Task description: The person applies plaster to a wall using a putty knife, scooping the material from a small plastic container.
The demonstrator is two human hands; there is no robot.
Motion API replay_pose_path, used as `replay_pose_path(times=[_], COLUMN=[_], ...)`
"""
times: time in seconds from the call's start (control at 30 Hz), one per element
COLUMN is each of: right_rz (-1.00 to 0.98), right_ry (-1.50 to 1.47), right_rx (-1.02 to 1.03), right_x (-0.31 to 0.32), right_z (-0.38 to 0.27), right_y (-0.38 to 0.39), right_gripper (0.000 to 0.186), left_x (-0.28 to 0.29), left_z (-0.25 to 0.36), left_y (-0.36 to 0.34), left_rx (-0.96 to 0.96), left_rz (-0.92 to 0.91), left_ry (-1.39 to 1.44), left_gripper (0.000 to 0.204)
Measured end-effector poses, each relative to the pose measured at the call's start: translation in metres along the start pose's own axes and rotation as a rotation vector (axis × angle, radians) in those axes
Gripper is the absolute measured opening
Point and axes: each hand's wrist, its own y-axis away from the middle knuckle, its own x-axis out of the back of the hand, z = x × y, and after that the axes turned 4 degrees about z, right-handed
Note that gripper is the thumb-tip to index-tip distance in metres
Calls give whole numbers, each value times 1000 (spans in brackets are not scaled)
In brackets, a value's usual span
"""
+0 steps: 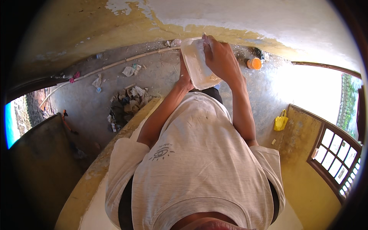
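In front of my chest is a translucent whitish plastic tub (197, 73), its inside coated with pale smears. My left hand (185, 78) grips it from the left and below, with most of its fingers hidden behind the tub's wall. Over the right side of the tub, my right hand (221, 57) is bent with its fingers closed together. A small pale tip shows at those fingertips, but I cannot make out what they hold.
Against the peeling yellow and white wall (218, 28) lies a long bamboo pole (115, 64). An orange bucket (254, 63) stands right of my hands. Rubbish is heaped (130, 102) at left, beside a low yellow wall (90, 184). A yellow bag (281, 121) is near the doorway.
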Motion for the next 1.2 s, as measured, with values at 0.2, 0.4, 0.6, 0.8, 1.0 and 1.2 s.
replay_pose_path(times=[0.2, 0.4, 0.6, 0.8, 1.0, 1.2], right_rz=[131, 53, 225, 244, 216, 286], right_ry=[42, 40, -15, -120, -168, -160], right_rx=[-68, -13, 117, 173, 109, -48], right_x=[-3, -11, 6, -23, -38, -8], right_z=[22, 14, 28, 36, 0, -1], right_y=[7, 8, 24, 65, 75, 53], right_gripper=[24, 21, 19, 21, 26, 18], left_x=[12, 1, 4, 9, 19, 5], left_z=[1, 1, 7, 10, 1, 1], left_y=[-5, 2, 1, -2, -5, -1], left_rx=[-17, -3, -97, -162, -138, -88], left_rz=[-106, -6, 30, 136, 99, -36], left_ry=[-15, -37, -63, -84, -28, 14], left_gripper=[71, 67, 62, 58, 59, 69])
